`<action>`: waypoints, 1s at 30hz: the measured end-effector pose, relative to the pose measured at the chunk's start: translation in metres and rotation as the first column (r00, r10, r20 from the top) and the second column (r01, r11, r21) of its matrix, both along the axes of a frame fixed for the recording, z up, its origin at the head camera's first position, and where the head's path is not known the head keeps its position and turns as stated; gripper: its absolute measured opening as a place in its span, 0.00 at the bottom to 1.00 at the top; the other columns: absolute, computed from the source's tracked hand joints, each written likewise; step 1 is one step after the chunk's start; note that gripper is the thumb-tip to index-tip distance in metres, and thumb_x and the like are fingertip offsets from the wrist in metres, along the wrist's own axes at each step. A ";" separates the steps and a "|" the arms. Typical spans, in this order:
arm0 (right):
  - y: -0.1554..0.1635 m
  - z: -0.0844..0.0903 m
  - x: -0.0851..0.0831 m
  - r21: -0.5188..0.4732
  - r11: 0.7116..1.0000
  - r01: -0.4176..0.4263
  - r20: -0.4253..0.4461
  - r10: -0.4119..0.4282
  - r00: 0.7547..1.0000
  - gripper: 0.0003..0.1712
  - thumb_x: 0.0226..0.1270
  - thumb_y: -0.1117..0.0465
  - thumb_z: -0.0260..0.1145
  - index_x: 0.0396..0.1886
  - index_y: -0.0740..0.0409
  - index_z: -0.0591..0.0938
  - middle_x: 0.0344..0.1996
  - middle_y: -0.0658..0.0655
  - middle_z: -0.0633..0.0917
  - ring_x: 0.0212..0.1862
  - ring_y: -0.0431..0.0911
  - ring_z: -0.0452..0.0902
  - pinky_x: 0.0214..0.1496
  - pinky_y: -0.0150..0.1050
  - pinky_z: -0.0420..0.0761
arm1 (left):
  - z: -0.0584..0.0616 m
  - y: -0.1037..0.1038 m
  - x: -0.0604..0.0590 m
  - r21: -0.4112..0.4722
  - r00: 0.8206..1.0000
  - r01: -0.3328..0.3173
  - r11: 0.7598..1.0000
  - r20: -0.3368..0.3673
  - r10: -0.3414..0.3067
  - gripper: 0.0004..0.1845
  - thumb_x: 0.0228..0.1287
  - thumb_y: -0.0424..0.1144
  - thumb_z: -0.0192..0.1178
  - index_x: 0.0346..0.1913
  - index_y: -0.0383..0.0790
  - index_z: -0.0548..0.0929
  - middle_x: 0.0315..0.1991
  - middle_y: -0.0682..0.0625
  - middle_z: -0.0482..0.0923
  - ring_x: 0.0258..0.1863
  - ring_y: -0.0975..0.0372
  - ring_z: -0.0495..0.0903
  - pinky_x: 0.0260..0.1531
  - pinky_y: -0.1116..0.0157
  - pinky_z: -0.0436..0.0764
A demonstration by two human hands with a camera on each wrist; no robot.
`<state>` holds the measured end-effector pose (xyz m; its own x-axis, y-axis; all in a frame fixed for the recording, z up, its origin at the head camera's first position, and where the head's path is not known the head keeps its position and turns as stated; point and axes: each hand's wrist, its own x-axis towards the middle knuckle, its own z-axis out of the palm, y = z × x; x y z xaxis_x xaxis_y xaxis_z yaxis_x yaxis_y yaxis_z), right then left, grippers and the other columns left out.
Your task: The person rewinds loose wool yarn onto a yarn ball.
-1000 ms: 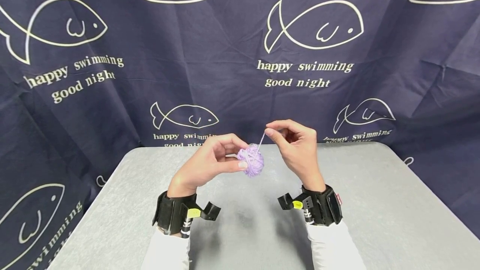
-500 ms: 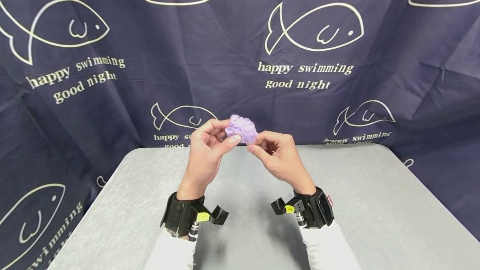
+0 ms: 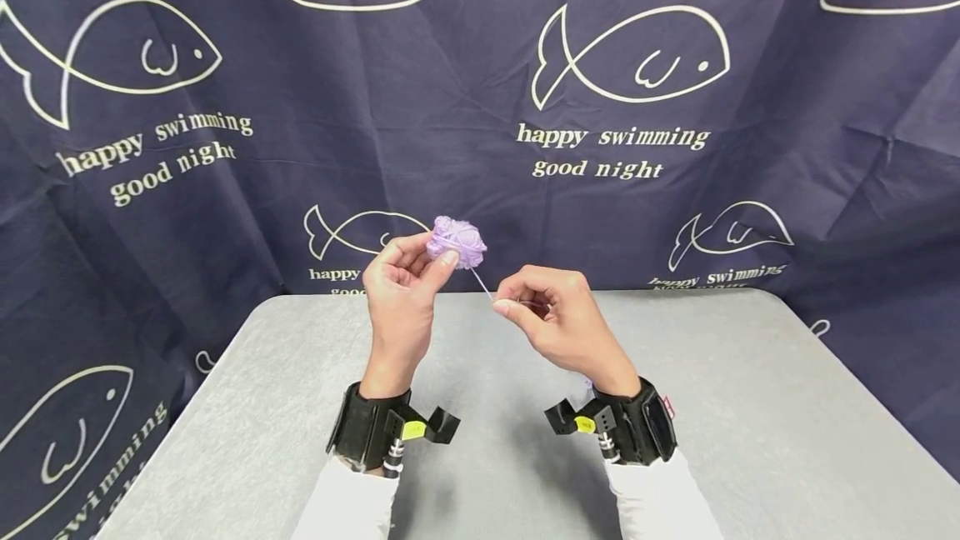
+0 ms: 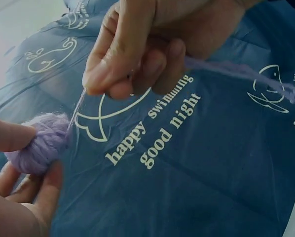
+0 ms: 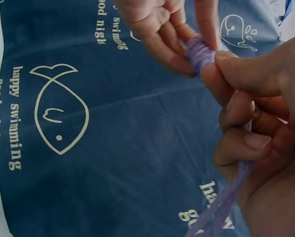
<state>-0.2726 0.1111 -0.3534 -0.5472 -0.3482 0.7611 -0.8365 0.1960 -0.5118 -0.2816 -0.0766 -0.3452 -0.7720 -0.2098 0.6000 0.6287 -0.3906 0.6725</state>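
Yarn ball [image 3: 457, 242] looks mostly wound in my left hand [image 3: 401, 294] fingers, while my right hand [image 3: 551, 319] pinches the taut loose strand [image 3: 482, 284] left to wrap.

From head height we look forward and down over the grey table [image 3: 750, 407] toward the fish-print curtain [image 3: 225, 190]. Our two wrist cameras sit very close, facing the fingers against that curtain. All three views share the purple yarn ball [image 3: 457, 242]

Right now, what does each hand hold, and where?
Left hand grips the purple yarn ball by its side; right hand pinches the strand leading off it.
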 end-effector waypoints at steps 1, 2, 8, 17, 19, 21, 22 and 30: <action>0.000 0.001 0.001 0.001 1.000 0.006 -0.004 -0.006 1.000 0.08 0.63 0.71 0.73 0.32 0.53 0.86 0.22 0.47 0.78 0.21 0.40 0.67 0.20 0.31 0.66 | -0.001 -0.001 0.000 -0.033 1.000 -0.008 0.999 0.020 0.009 0.16 0.53 0.14 0.64 0.44 0.29 0.83 0.37 0.48 0.85 0.36 0.62 0.83 0.41 0.70 0.84; 0.001 0.003 0.002 0.000 1.000 0.013 -0.006 -0.013 1.000 0.08 0.63 0.71 0.73 0.32 0.53 0.86 0.23 0.46 0.79 0.21 0.40 0.67 0.20 0.31 0.67 | -0.001 -0.002 -0.001 -0.083 0.999 -0.022 0.996 0.039 0.025 0.15 0.54 0.14 0.65 0.45 0.27 0.82 0.37 0.47 0.85 0.37 0.62 0.83 0.41 0.70 0.84; 0.007 0.013 0.010 -0.070 0.997 0.039 -0.025 -0.041 0.999 0.09 0.61 0.73 0.73 0.34 0.54 0.88 0.25 0.46 0.83 0.21 0.40 0.69 0.20 0.30 0.67 | -0.001 -0.013 0.000 -0.468 0.997 -0.008 0.883 0.069 0.046 0.17 0.56 0.19 0.67 0.50 0.25 0.81 0.43 0.38 0.84 0.39 0.59 0.83 0.40 0.70 0.83; 0.013 0.013 0.008 -0.223 0.975 0.005 0.007 -0.003 1.000 0.02 0.62 0.72 0.73 0.34 0.66 0.87 0.26 0.55 0.84 0.21 0.40 0.66 0.19 0.31 0.63 | 0.000 -0.023 0.004 -0.730 0.950 0.296 0.616 0.160 -0.268 0.18 0.58 0.25 0.69 0.53 0.28 0.84 0.45 0.43 0.86 0.41 0.56 0.85 0.43 0.59 0.86; 0.013 0.012 0.007 -0.241 0.971 0.005 0.011 -0.002 1.000 0.03 0.62 0.71 0.73 0.34 0.67 0.87 0.27 0.56 0.84 0.21 0.40 0.66 0.19 0.32 0.63 | 0.000 -0.025 0.005 -0.701 0.910 0.387 0.598 0.185 -0.372 0.19 0.58 0.24 0.69 0.54 0.27 0.83 0.45 0.43 0.85 0.42 0.56 0.85 0.44 0.58 0.87; 0.013 0.011 0.005 -0.251 0.968 0.009 0.015 -0.006 1.000 0.03 0.62 0.71 0.73 0.34 0.67 0.87 0.26 0.56 0.84 0.21 0.41 0.66 0.19 0.32 0.62 | 0.001 -0.026 0.006 -0.650 0.860 0.472 0.595 0.193 -0.472 0.20 0.58 0.22 0.68 0.54 0.24 0.81 0.45 0.44 0.85 0.42 0.56 0.86 0.45 0.57 0.87; 0.013 0.010 0.004 -0.254 0.967 0.013 0.016 -0.009 1.000 0.03 0.62 0.72 0.73 0.34 0.67 0.87 0.26 0.56 0.84 0.21 0.41 0.66 0.19 0.32 0.62 | 0.001 -0.026 0.007 -0.618 0.835 0.511 0.598 0.190 -0.517 0.20 0.58 0.21 0.67 0.54 0.22 0.80 0.45 0.44 0.85 0.42 0.56 0.86 0.46 0.57 0.87; 0.010 -0.001 -0.005 -0.237 0.971 0.023 0.080 -0.004 0.997 0.03 0.63 0.75 0.70 0.35 0.67 0.87 0.25 0.53 0.83 0.20 0.40 0.67 0.18 0.31 0.63 | 0.001 -0.017 0.008 -0.427 0.791 0.545 0.722 -0.025 -0.612 0.21 0.58 0.18 0.66 0.54 0.29 0.79 0.50 0.47 0.82 0.50 0.59 0.83 0.51 0.61 0.84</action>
<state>-0.2779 0.1206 -0.3539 -0.6121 -0.1546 0.7755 -0.7898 0.0714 -0.6092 -0.2739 -0.0938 -0.3437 -0.5573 0.5154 0.6510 0.4719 -0.4485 0.7590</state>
